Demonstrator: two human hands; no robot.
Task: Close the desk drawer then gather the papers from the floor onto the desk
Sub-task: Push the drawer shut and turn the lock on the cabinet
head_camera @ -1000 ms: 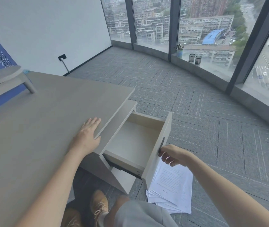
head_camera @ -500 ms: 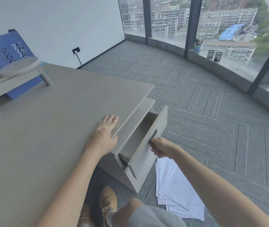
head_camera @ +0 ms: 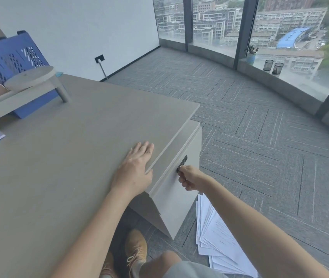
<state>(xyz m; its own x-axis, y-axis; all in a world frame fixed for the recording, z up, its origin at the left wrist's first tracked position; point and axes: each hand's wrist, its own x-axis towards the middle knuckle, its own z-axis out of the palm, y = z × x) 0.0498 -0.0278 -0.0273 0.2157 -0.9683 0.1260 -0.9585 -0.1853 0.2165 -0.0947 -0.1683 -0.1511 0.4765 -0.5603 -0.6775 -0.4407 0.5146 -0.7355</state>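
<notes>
Drawer (head_camera: 176, 177) sits flush with the pedestal under the desk (head_camera: 69, 157), no gap visible along its top edge, so it reads as closed. Right hand (head_camera: 189, 178) is at the drawer front, fingers curled onto the dark handle (head_camera: 182, 163), gripping it near its lower end. Left hand (head_camera: 134, 169) lies flat and open on the desk top right at the front edge, palm down, fingers spread slightly, holding nothing. Papers (head_camera: 217, 237) lie in a loose fanned stack on the grey carpet (head_camera: 259, 157), just beside the pedestal's lower right corner and under the right forearm; part of the stack is hidden by the arm. Printed text on the top sheets is too small to read. A tan shoe (head_camera: 136, 249) shows under the desk edge, next to the person's knee. On the desk's far left stand a blue perforated file holder (head_camera: 9, 57) and a pale wooden riser (head_camera: 29, 81) in front of it. Window ledge at far right holds two dark mesh cups (head_camera: 272, 66) and a small potted plant (head_camera: 251, 55).
</notes>
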